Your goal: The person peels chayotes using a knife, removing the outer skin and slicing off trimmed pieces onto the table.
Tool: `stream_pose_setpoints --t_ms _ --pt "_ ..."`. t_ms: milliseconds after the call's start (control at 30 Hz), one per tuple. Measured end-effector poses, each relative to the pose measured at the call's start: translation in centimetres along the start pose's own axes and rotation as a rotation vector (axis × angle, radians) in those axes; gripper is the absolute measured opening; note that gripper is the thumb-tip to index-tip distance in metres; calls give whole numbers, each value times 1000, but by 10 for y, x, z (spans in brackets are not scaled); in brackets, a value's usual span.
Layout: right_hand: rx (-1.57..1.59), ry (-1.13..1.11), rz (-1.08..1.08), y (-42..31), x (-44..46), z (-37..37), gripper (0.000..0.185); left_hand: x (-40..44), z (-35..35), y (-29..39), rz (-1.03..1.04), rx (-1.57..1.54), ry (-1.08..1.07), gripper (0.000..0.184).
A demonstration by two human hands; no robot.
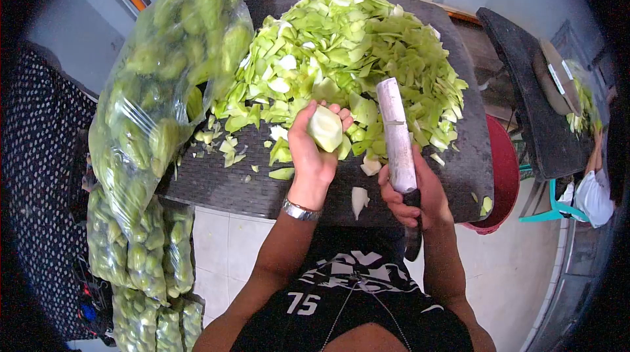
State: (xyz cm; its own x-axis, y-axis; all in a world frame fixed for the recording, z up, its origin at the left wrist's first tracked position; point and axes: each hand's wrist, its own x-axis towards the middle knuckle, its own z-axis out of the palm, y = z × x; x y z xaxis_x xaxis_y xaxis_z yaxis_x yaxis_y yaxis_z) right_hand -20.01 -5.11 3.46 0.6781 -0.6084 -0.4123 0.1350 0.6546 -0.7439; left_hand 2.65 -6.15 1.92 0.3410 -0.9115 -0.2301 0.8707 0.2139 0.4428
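Pale, faceted vegetable point(325, 129): cupped in the left hand point(310, 162), above the table point(262, 188) near the middle of its near edge; little green skin shows on the visible face, so paring of this piece appears well advanced. The right hand point(428, 198), closed on the handle, holds a knife point(398, 129), its broad, residue-streaked blade pointing toward the far edge, apart from the vegetable. Any further stroke would call for a turned piece, a shallow blade angle and left fingertips clear of the edge. Beyond: heaped green parings point(341, 43) reaching the far edge; a clear bag of whole green vegetables point(141, 89) at the left edge; a red tub point(502, 175) beside the right edge.
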Motion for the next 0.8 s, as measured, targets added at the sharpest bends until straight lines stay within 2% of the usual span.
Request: stream_pose_setpoints --t_ms 67,133,200,233,267,300,367,433,467,533,633,667,800 --pt "-387 260 -161 8 1 4 65 -5 -2 2 31 59 -38 27" --pt "-648 337 -274 11 5 1 53 -17 2 7 86 168 -128 33" --pt "-723 387 -235 5 4 4 36 -36 11 22 -31 367 -403 41" --pt "-751 397 -253 4 4 3 33 -44 14 30 -89 465 -542 46" --pt "-781 403 -271 4 4 2 31 -49 13 36 -236 548 -656 55" --pt "-852 430 -309 3 4 4 31 -61 21 41 -314 687 -665 53" --pt "-1036 519 -402 0 2 13 38 -67 22 41 -339 938 -789 54" --pt "-1208 582 -513 3 0 14 47 -65 16 33 -307 1028 -898 75" --pt "-1269 583 -571 6 1 11 50 -65 17 31 -320 1070 -914 78" --pt "-1325 588 -604 8 0 11 53 -64 19 32 -436 1096 -859 85" --pt "-1323 620 -529 1 -8 17 54 -56 10 24 -126 1168 -806 86" --pt "-1330 643 -507 -1 -12 18 55 -62 8 32 -241 1125 -664 88" --pt "-1297 680 -480 4 -13 9 54 -42 -13 37 -78 890 -174 76"
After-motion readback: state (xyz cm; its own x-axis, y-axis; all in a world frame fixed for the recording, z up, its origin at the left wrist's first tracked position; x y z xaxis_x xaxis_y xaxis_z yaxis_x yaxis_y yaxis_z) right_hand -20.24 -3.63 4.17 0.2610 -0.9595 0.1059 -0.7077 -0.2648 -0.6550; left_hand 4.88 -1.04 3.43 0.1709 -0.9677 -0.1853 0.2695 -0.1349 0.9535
